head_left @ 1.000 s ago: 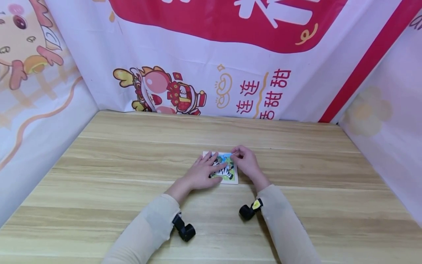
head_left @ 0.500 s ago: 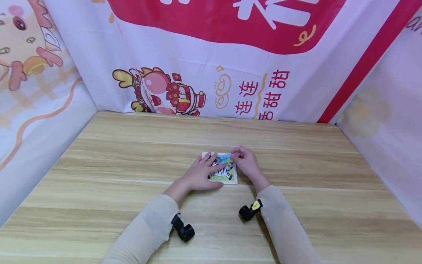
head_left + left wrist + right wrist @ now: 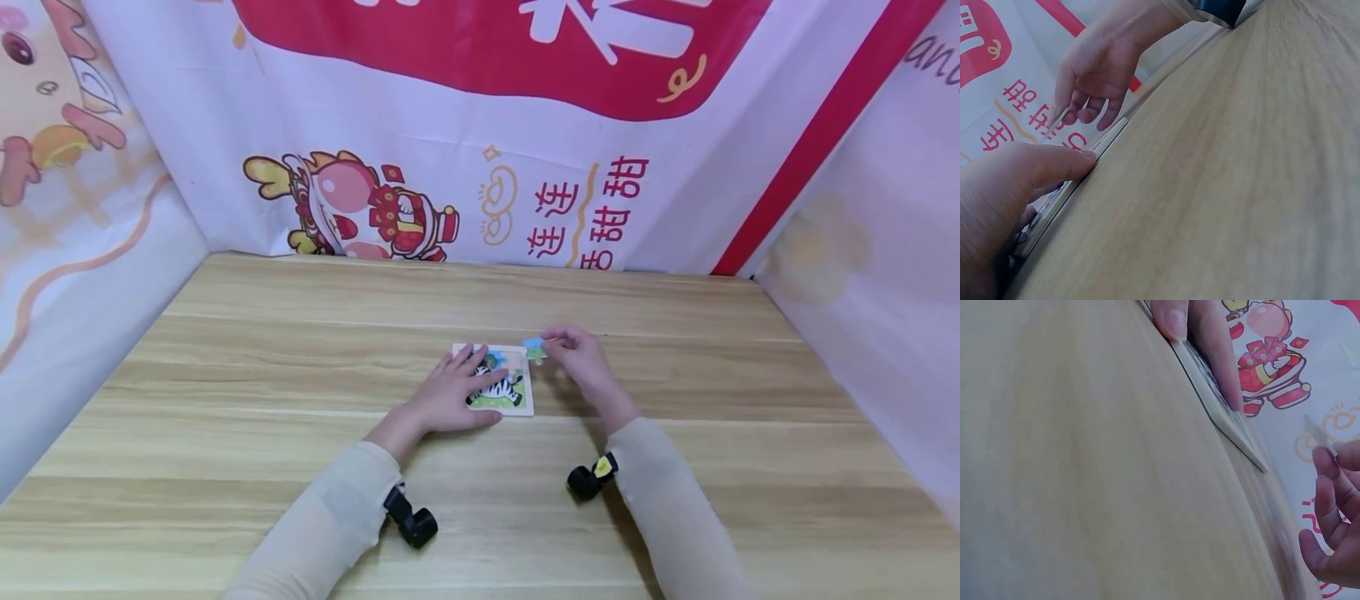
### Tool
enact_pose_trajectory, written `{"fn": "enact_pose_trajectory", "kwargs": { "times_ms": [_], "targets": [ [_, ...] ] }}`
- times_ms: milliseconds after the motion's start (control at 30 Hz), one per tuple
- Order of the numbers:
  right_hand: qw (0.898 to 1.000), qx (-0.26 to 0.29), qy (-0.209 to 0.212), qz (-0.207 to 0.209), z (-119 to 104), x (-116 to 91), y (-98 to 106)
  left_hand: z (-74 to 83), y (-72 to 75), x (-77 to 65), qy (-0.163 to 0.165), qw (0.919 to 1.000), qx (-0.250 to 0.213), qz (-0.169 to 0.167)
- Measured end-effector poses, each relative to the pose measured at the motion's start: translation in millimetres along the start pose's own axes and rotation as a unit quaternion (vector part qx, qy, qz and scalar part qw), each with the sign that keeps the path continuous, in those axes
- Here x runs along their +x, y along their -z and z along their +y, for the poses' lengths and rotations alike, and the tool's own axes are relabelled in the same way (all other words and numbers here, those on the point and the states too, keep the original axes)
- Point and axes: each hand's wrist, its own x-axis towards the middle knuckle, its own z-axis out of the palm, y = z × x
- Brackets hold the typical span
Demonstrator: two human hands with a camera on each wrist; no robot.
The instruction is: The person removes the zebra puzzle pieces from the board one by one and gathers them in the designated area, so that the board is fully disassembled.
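A small square zebra jigsaw puzzle (image 3: 529,397) in a pale wooden frame lies flat on the table. My left hand (image 3: 444,397) rests spread across its left part, fingers straight over the picture and thumb at the near edge. Between the thumb and fingers of my right hand (image 3: 587,360) is a blue and green puzzle piece (image 3: 535,350), just off the frame's upper right corner. Both wrist views show this thin piece (image 3: 1319,433) raised above the board, seen nearly edge-on. A bare pale patch shows in the puzzle's upper right. My left palm hides the puzzle's left side.
The wood-grain table (image 3: 300,350) extends around the puzzle on all sides. Printed white and red cloth (image 3: 420,108) hangs behind it, with more cloth at left and right. A small black camera sits on each sleeved wrist.
My right hand has moved up and to the right, lifting the blue and green piece out of the puzzle's upper right corner. My left hand stays on the board. The head view has shifted slightly.
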Motion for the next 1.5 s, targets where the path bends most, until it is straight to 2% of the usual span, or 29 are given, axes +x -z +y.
{"fn": "enact_pose_trajectory", "kwargs": {
  "times_ms": [200, 300, 400, 500, 600, 767, 900, 967, 1233, 1500],
  "targets": [
    [0.999, 0.028, 0.017, -0.012, -4.2, -4.5, 21.0, 1.8, 0.9, 0.1, 0.003, 1.0, -0.003, -0.002],
    [0.998, 0.037, 0.043, -0.007, -2.0, -4.9, 33.8, 2.6, 1.2, -0.2, 0.004, 1.0, -0.004, -0.002],
    [0.997, 0.038, 0.067, -0.002, 2.8, -4.1, 49.3, 2.9, 1.1, -0.5, 0.003, 1.0, -0.004, 0.001],
    [0.997, 0.03, 0.072, 0.0, 8.9, -4.1, 69.8, 2.6, 0.3, -0.6, 0.0, 1.0, 0.001, 0.004],
    [0.998, 0.015, 0.06, 0.007, 15.5, -6.3, 94.0, 2.8, -0.8, -0.4, 0.0, 1.0, 0.002, 0.003],
    [0.999, 0.028, 0.039, 0.021, 25.0, -11.9, 129.8, 2.8, -1.5, -0.2, -0.002, 1.0, 0.001, 0.007],
    [0.999, 0.036, 0.017, 0.027, 29.7, -15.1, 151.1, 2.0, -1.5, -0.4, -0.001, 1.0, 0.001, 0.009],
    [0.999, 0.023, 0.007, 0.031, 32.1, -15.0, 159.5, 1.5, -1.4, -0.5, 0.0, 1.0, 0.0, 0.01],
    [0.999, -0.011, -0.046, 0.02, 43.4, -2.4, 177.8, -0.7, -0.5, -1.9, 0.006, 0.9999, 0.007, 0.009],
    [0.997, -0.032, -0.052, 0.039, 53.9, 10.6, 182.9, 0.9, -1.7, 0.1, -0.003, 0.9999, 0.007, 0.014]
  ]
}}
